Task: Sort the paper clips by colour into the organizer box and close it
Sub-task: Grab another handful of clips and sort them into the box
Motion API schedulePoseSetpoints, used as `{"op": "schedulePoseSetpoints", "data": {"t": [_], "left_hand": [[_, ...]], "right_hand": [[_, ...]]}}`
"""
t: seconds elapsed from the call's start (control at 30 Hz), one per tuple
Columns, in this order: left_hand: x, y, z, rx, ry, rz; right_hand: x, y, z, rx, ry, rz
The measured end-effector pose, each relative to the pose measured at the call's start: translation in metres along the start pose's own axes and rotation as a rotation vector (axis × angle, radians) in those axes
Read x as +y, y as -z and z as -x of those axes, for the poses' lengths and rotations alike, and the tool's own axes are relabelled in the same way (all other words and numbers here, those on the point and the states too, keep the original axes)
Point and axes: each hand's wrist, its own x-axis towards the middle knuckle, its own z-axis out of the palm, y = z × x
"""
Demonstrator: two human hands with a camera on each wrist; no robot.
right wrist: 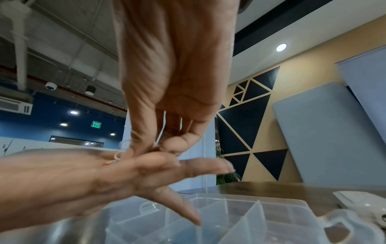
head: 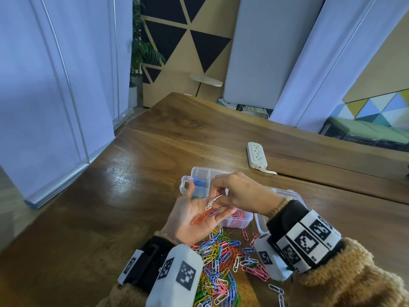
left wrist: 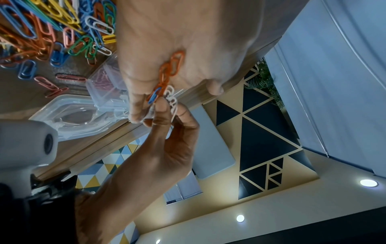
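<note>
My left hand [head: 197,216] lies palm up above the clear organizer box [head: 199,173], fingers nearly straight. On its palm rest orange clips [head: 199,218], one blue clip [head: 214,212] and white clips [head: 211,202]. My right hand [head: 234,191] reaches over from the right and pinches the white clips [left wrist: 172,99] between thumb and fingertips. The box holds blue clips [head: 200,181] in a far-left compartment and pink clips [head: 238,216] in a near one. Its dividers [right wrist: 252,216] show below both hands in the right wrist view. A mixed pile of coloured clips [head: 221,262] covers the table between my wrists.
The box's clear lid [head: 285,193] lies open to the right, partly behind my right wrist. A white power strip [head: 256,155] sits further back on the wooden table [head: 132,196]. The table's left edge runs beside white partition panels [head: 55,96].
</note>
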Motion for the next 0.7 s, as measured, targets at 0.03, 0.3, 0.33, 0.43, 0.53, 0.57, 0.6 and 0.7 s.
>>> {"op": "schedulePoseSetpoints", "data": {"t": [0.03, 0.3, 0.33, 0.43, 0.53, 0.57, 0.6, 0.7], "left_hand": [[0.0, 0.0, 0.0, 0.007, 0.004, 0.004], [0.005, 0.004, -0.001, 0.018, 0.04, 0.044], [0.006, 0.004, -0.001, 0.026, 0.034, 0.058], [0.005, 0.002, -0.001, 0.051, 0.033, 0.068], [0.005, 0.004, -0.002, 0.056, 0.041, 0.066], [0.004, 0.006, -0.002, 0.058, 0.035, 0.056], [0.004, 0.006, -0.002, 0.058, 0.026, 0.048], [0.003, 0.006, -0.001, 0.032, -0.021, 0.023]], "right_hand": [[0.001, 0.001, 0.001, 0.02, -0.012, -0.021], [0.025, 0.006, 0.003, 0.182, -0.208, -0.541], [0.028, 0.006, 0.005, 0.176, -0.218, -0.616], [0.028, 0.002, 0.008, 0.163, -0.227, -0.68], [0.022, 0.0, 0.009, 0.14, -0.213, -0.607], [0.019, 0.001, 0.009, 0.141, -0.213, -0.549], [0.015, 0.001, 0.009, 0.147, -0.219, -0.477], [0.001, -0.001, 0.008, 0.169, -0.236, -0.269]]}}
